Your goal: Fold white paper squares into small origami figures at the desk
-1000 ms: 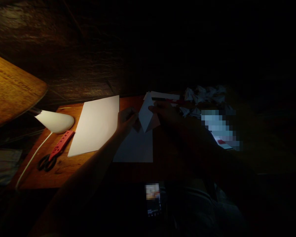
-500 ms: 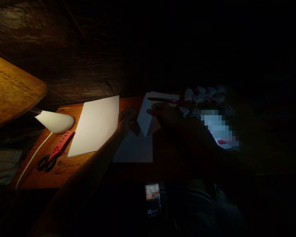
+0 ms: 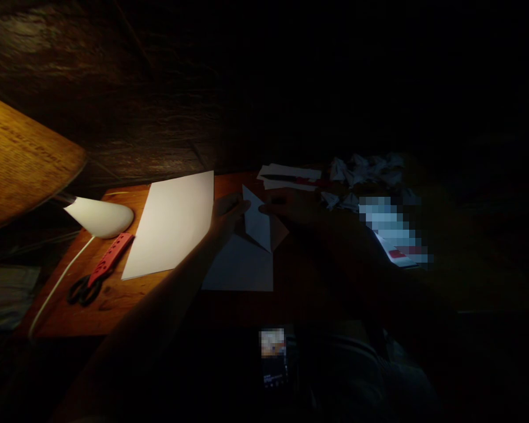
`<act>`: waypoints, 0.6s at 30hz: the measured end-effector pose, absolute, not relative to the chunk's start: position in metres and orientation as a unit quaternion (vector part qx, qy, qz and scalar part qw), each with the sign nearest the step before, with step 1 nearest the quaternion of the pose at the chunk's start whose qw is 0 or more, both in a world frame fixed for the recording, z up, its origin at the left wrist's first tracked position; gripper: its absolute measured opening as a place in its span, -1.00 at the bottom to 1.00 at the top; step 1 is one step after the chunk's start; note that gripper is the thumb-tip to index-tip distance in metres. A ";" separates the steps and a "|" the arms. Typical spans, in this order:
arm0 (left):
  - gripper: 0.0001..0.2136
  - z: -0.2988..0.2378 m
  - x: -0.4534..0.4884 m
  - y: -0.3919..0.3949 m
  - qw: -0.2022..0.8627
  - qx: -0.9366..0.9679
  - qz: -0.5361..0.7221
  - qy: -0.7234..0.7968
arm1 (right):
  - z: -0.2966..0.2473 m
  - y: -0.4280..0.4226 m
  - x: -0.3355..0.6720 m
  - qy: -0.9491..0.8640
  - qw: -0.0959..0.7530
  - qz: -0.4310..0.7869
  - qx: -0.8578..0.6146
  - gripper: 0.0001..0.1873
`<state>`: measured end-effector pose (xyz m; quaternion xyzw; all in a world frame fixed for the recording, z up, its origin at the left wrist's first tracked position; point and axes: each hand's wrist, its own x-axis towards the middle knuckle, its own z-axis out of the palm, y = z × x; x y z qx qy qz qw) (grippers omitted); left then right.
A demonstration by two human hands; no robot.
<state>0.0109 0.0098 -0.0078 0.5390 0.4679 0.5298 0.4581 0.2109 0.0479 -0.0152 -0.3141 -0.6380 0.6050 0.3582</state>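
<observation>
Between my two hands is a folded piece of white paper, held up with a pointed corner at its top and another pointing down. My left hand pinches its left edge with the thumb in front. On the other side my right hand grips the right edge, thumb and finger pressed together; much of this hand is lost in shadow. Below the folded paper lies a flat white sheet on the wooden table. A stack of larger white paper lies left of my left hand, under the lamp light.
A knife rests on paper strips behind my hands. Several folded paper pieces sit at the back right, near a lit screen. At left stand a lamp and red-cased scissors. A phone glows below the table edge.
The folded paper has turned and come down slightly between my hands. My left hand, formerly beside its lower left side, now grips its left edge.
</observation>
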 end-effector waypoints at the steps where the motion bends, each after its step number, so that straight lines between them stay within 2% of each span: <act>1: -0.58 -0.008 0.011 0.009 0.458 0.541 0.530 0.465 | -0.015 0.048 0.211 -0.637 0.355 0.609 -0.313 -0.49; 7: -0.59 -0.007 0.011 0.009 0.445 0.561 0.529 0.454 | -0.011 0.050 0.211 -0.650 0.347 0.603 -0.306 -0.51; 11: -0.71 -0.009 0.010 0.012 0.433 0.546 0.544 0.468 | -0.013 0.052 0.211 -0.656 0.343 0.600 -0.302 -0.54; 18: -0.70 -0.006 0.012 0.012 0.486 0.517 0.513 0.483 | -0.015 0.051 0.212 -0.676 0.333 0.598 -0.274 -0.65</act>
